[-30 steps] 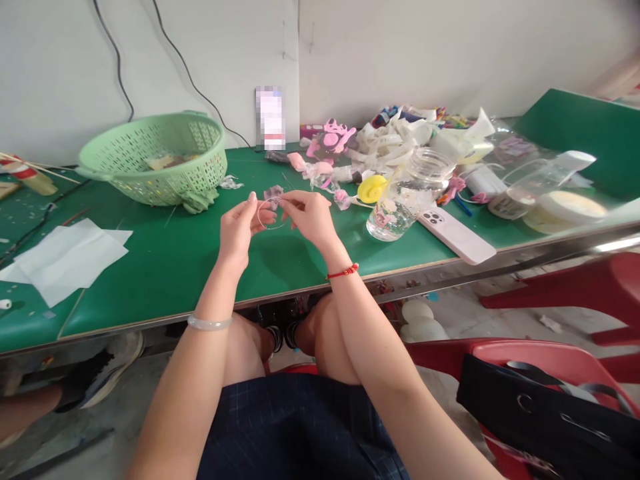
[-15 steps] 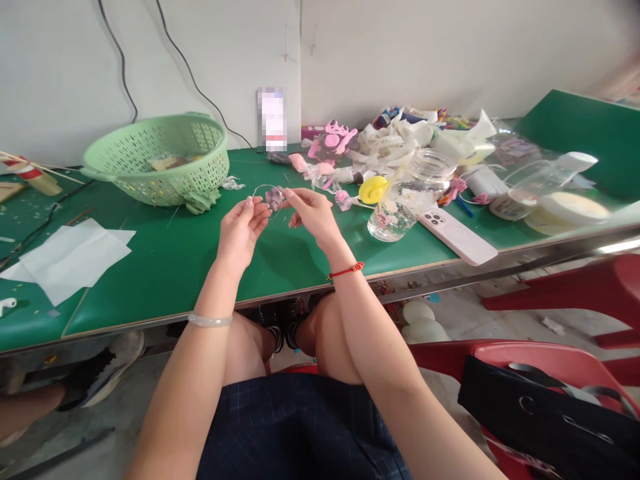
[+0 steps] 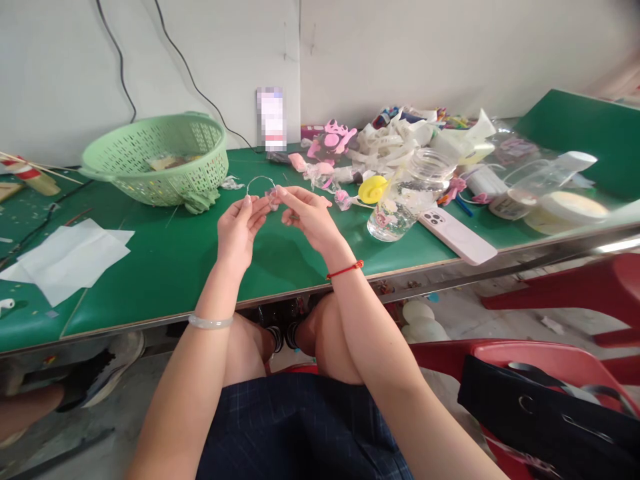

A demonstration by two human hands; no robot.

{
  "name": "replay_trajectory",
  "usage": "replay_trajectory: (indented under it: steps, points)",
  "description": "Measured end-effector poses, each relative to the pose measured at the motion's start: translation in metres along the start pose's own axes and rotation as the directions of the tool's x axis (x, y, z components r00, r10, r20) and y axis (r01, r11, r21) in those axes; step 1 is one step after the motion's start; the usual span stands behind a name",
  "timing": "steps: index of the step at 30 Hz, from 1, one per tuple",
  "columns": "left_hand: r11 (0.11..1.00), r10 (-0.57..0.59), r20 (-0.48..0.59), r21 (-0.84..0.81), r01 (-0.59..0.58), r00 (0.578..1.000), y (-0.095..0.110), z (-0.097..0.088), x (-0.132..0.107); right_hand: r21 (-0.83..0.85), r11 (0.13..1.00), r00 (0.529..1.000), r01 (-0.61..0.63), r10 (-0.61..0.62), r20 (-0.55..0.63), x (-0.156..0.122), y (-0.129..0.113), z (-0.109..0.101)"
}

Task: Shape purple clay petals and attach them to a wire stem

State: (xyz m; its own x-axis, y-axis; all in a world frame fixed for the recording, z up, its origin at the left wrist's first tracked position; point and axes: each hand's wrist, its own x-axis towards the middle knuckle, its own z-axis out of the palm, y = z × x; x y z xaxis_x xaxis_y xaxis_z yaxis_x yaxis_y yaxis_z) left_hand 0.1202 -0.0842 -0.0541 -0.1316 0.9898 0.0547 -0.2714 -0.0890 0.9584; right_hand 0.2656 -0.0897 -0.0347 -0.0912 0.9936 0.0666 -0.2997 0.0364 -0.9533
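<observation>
Both hands are raised over the green table (image 3: pixel 165 267). My left hand (image 3: pixel 239 230) pinches one end of a thin clear wire loop (image 3: pixel 260 180) that arches up between the hands. My right hand (image 3: pixel 307 217) pinches the loop's other end together with a small pale pink charm (image 3: pixel 273 196). The fingertips of the two hands nearly touch. A pale bangle circles my left wrist and a red cord my right wrist.
A light green basket (image 3: pixel 155 160) stands at the back left, with white paper sheets (image 3: pixel 70 257) in front of it. To the right are a glass jar (image 3: pixel 407 193), a pink phone (image 3: pixel 457 233), a yellow piece (image 3: pixel 371 189) and a heap of craft bits (image 3: pixel 395 137). A red chair with a black bag (image 3: pixel 545 407) is at my right.
The wire loop has been turned upward: it hung below the fingers a second ago and now arches above them. Both hands rose slightly and drew closer together.
</observation>
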Motion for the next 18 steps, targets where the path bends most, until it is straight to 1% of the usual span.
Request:
replay_trajectory:
  steps: [4, 9, 12, 14, 16, 18]
  points:
    - [0.997, 0.057, -0.016, 0.054, -0.056, 0.998, -0.0041, -0.0041, 0.0024, -0.005, 1.0, 0.999, 0.026, -0.026, 0.024, 0.0034, 0.0059, 0.0018]
    - [0.992, 0.08, -0.011, 0.101, -0.079, 0.997, -0.0037, -0.0031, 0.0022, 0.119, 0.99, 0.997, -0.072, 0.072, 0.004, 0.0051, 0.0078, 0.0014]
    - [0.973, 0.153, 0.03, 0.172, -0.156, 0.988, -0.0009, -0.0004, -0.0004, 0.142, 0.988, 0.998, -0.054, 0.057, -0.017, 0.0057, 0.0077, -0.0003]
    - [0.932, 0.227, 0.09, 0.269, -0.243, 0.97, -0.0001, 0.0006, -0.0022, 0.126, 0.991, 0.999, -0.043, 0.045, -0.017, 0.0062, 0.0071, -0.0021]
    - [0.869, 0.293, 0.148, 0.371, -0.327, 0.945, -0.0008, 0.0003, -0.0032, 0.101, 0.994, 0.999, -0.049, 0.051, -0.01, 0.0064, 0.0059, -0.0044]
    - [0.807, 0.337, 0.18, 0.451, -0.382, 0.924, -0.0028, -0.0012, -0.0032, 0.067, 0.996, 0.999, -0.054, 0.054, 0.007, 0.0063, 0.0041, -0.0069]
